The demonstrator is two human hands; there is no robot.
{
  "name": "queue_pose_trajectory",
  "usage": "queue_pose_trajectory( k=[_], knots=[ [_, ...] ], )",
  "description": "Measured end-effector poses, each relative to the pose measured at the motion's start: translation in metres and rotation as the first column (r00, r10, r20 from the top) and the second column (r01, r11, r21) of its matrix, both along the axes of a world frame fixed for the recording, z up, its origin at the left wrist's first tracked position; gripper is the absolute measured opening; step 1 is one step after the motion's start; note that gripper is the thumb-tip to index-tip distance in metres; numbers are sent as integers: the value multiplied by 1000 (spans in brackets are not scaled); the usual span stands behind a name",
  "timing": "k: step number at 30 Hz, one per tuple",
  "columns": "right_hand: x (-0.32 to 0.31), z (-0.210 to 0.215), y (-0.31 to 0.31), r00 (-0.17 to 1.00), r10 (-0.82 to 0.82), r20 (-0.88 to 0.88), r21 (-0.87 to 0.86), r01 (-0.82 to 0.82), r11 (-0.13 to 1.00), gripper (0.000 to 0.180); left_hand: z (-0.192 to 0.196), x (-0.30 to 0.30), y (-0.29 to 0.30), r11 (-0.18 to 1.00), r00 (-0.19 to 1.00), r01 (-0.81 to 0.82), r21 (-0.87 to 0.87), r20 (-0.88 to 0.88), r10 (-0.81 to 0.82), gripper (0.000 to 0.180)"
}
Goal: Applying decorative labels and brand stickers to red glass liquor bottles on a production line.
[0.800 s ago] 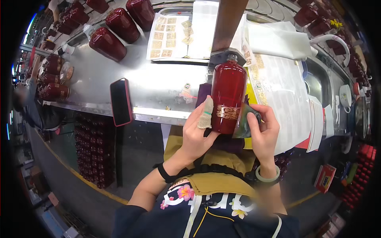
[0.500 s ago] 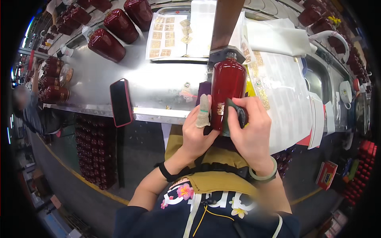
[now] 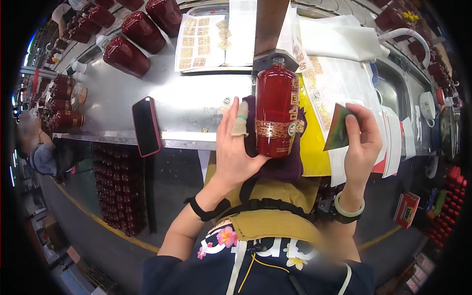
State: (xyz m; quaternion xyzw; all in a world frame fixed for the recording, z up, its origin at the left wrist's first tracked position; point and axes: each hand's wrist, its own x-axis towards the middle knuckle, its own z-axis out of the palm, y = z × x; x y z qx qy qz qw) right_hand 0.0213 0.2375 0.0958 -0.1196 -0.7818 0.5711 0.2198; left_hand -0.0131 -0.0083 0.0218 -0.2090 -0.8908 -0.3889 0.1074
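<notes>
A dark red glass bottle (image 3: 275, 93) lies neck away from me on a purple cloth (image 3: 290, 169), against a dark angled block (image 3: 290, 58). Gold lettering runs down its right side, and a gold patterned band wraps its lower part. My left hand (image 3: 236, 157) is beside the bottle's lower left; its thumb touches the base while its fingers stretch out apart. A knitted finger cover (image 3: 240, 127) sits on one finger. To the right of the bottle and clear of it, my right hand (image 3: 364, 140) pinches a thin, green square pad (image 3: 338, 129).
A phone (image 3: 146, 127) overhangs the metal bench's (image 3: 196, 98) front edge. Sheets of gold stickers (image 3: 199, 42) lie at the back; a yellow cloth (image 3: 314, 157) and white sheets (image 3: 339, 83) lie right. More red bottles (image 3: 127, 56) stand back left. A brown post (image 3: 269, 24) rises behind the block.
My right hand has moved right, off the bottle, carrying the green pad. The bottle has turned, so its lettering and gold band now show. My left fingers have spread away from its side.
</notes>
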Motion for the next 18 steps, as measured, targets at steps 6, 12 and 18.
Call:
queue_pose_trajectory(
  k=[6,12,18],
  knots=[
    [2,-22,-7,994,105,16,-308,-95,947,18,-7,-17,-11,956,949,286,59,119,-292,101],
    [-5,-46,-19,941,244,234,-293,-172,941,26,-9,-10,-6,962,967,234,142,69,-245,118],
    [-11,-68,-32,912,324,253,-410,-202,889,50,2,-14,-17,891,866,330,312,276,-417,107]
  ],
)
